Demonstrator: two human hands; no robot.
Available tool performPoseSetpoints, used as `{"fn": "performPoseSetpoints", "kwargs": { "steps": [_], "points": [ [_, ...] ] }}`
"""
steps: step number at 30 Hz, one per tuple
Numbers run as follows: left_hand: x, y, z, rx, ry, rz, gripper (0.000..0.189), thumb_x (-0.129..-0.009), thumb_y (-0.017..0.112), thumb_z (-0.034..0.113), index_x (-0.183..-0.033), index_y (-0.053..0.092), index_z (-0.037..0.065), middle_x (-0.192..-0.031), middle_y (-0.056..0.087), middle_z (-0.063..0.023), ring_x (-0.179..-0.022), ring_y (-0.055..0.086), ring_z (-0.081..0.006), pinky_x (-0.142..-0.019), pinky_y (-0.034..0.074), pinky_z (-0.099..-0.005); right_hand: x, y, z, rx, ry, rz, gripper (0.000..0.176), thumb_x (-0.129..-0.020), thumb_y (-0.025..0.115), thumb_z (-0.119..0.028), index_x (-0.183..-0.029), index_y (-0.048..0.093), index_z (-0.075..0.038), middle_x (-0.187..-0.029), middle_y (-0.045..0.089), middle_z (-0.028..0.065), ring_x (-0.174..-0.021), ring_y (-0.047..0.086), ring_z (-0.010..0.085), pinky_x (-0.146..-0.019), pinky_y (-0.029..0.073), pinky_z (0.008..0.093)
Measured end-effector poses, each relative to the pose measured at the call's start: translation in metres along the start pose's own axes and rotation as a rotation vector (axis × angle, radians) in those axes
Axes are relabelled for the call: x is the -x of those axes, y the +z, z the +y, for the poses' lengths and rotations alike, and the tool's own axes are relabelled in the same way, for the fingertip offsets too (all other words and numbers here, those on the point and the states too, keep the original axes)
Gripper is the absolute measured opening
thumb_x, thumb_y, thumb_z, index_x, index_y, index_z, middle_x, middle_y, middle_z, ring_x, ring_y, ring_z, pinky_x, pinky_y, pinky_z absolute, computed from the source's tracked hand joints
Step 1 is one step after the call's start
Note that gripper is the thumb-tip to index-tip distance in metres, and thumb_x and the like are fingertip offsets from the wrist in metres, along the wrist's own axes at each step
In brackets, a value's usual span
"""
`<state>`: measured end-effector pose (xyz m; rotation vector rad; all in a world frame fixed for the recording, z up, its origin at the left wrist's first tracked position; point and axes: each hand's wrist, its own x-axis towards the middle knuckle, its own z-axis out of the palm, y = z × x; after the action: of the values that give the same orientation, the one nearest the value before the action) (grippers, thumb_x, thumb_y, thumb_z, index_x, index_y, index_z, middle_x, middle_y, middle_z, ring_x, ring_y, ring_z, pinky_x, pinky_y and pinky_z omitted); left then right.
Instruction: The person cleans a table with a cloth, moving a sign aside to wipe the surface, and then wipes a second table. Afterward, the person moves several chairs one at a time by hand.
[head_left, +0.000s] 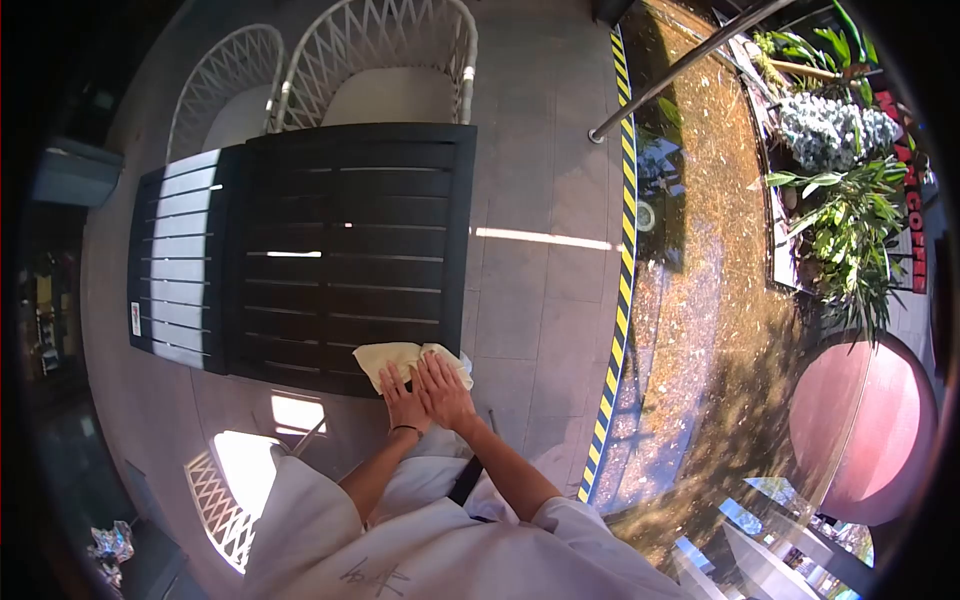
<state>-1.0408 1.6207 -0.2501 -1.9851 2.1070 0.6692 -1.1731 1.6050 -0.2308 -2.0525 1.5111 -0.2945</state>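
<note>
White shirt (480, 560) cloth fills six o'clock, nearest the camera, with my two forearms reaching up out of its sleeves. Both hands lie close together, fingers straight and pressed down rather than curled: my left hand (402, 408), with a dark band (407, 429) at the wrist, sits next to my right hand (443, 388), touching it. Neither grips anything in a fist; they pin a pale yellow cloth (375, 358) beneath the fingers. That cloth lies on the black slatted desk (380, 212), at its four o'clock corner, bunched and reaching the edge.

White woven chairs stand at the desk's eleven o'clock (235, 110) and one o'clock (390, 95), another chair (220, 510) near half past six. Past the floor (540, 330), a yellow-and-black strip (627, 200) runs along three o'clock.

What could go wrong, as I judge it: a push towards three o'clock could carry the cloth over the corner and onto the floor, since so little desk is left there. A loose fold could also catch in the gaps between slats, and too much weight at the edge could make my hands slip.
</note>
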Motion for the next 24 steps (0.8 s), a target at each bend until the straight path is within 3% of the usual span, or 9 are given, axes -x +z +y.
{"fn": "performPoseSetpoints", "kwargs": {
  "steps": [4,10,13,16,20,24],
  "points": [
    [-0.004,-0.008,-0.003,0.032,-0.015,-0.065,0.062,-0.092,0.050,0.030,-0.148,0.034,0.010,-0.156,0.007,-0.0326,-0.143,0.007,-0.0541,-0.116,0.014,-0.0593,-0.016,-0.005,0.005,0.005,-0.031,-0.051,0.058,-0.096,0.046,-0.034,-0.145,0.039,-0.005,-0.154,0.031,0.0177,-0.144,0.027,0.0335,-0.118,0.021,0.0441],
    [-0.006,-0.028,-0.002,0.251,-0.076,-0.012,0.060,-0.090,0.056,0.025,-0.144,0.038,0.006,-0.154,0.012,-0.0317,-0.141,0.013,-0.0547,-0.115,0.017,-0.0592,-0.030,-0.016,0.011,0.126,-0.113,-0.165,0.056,-0.096,0.047,-0.035,-0.146,0.040,-0.010,-0.153,0.032,0.0183,-0.143,0.027,0.0359,-0.117,0.022,0.0459],
    [-0.015,-0.014,0.000,0.399,-0.168,0.194,0.060,-0.090,0.057,0.024,-0.143,0.037,0.005,-0.154,0.014,-0.0297,-0.142,0.015,-0.0514,-0.115,0.018,-0.0576,-0.046,-0.023,0.015,0.167,-0.116,-0.195,0.055,-0.097,0.047,-0.034,-0.147,0.039,-0.012,-0.154,0.029,0.0209,-0.143,0.025,0.0393,-0.116,0.021,0.0488],
    [-0.041,-0.025,0.014,0.519,-0.283,0.317,0.062,-0.092,0.054,0.028,-0.147,0.033,0.006,-0.155,0.012,-0.0284,-0.143,0.015,-0.0481,-0.116,0.018,-0.0563,-0.075,-0.022,0.022,0.165,-0.024,-0.161,0.057,-0.096,0.047,-0.032,-0.148,0.037,-0.014,-0.154,0.024,0.0239,-0.142,0.022,0.0445,-0.115,0.020,0.0527],
    [-0.093,-0.025,0.030,0.405,-0.379,0.195,0.073,-0.093,0.051,0.041,-0.154,0.023,0.012,-0.158,0.006,-0.0268,-0.145,0.009,-0.0452,-0.118,0.011,-0.0542,-0.117,-0.031,0.049,0.269,-0.090,-0.156,0.057,-0.093,0.050,-0.031,-0.148,0.039,-0.018,-0.153,0.026,0.0245,-0.141,0.024,0.0451,-0.115,0.020,0.0529],
    [-0.166,-0.045,0.039,0.474,-0.432,0.225,0.075,-0.094,0.048,0.048,-0.154,0.021,0.011,-0.158,0.002,-0.0266,-0.146,0.005,-0.0466,-0.118,0.008,-0.0552,-0.201,-0.074,0.078,0.290,-0.209,-0.207,0.055,-0.094,0.049,-0.031,-0.147,0.041,-0.020,-0.155,0.025,0.0225,-0.142,0.023,0.0447,-0.115,0.020,0.0528]
  ]
}}
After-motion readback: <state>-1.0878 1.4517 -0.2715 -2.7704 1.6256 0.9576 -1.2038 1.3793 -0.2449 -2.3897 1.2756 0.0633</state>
